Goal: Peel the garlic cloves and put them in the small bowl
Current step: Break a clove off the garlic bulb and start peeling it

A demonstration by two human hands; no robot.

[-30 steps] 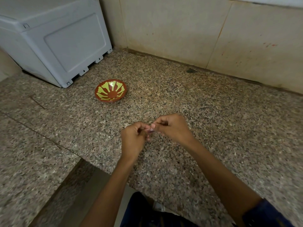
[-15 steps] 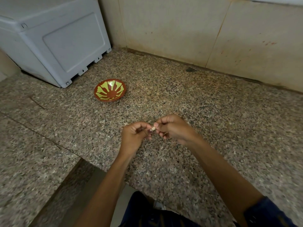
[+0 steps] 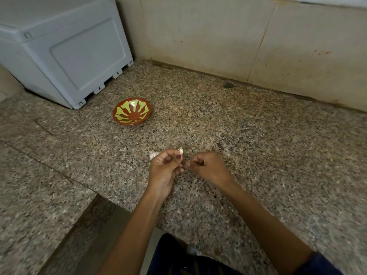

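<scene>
The small red-brown bowl (image 3: 132, 111) with a yellow-green petal pattern sits on the granite counter (image 3: 258, 145), up and left of my hands, and looks empty. My left hand (image 3: 164, 169) pinches a pale garlic clove (image 3: 180, 150) at its fingertips. A second whitish garlic piece (image 3: 154, 155) shows just behind that hand's knuckles; I cannot tell whether it lies on the counter. My right hand (image 3: 208, 165) is close beside the left, fingers curled and thumb against forefinger, with nothing visible in it.
A large grey plastic box (image 3: 65, 48) stands at the back left, close to the bowl. Tiled wall (image 3: 218, 36) runs along the back. The counter's front edge steps back in a notch (image 3: 95, 197) at lower left.
My hands, which held the clove together, have drawn slightly apart. The clove stays in my left hand, raised a little. The right hand has let go of it.
</scene>
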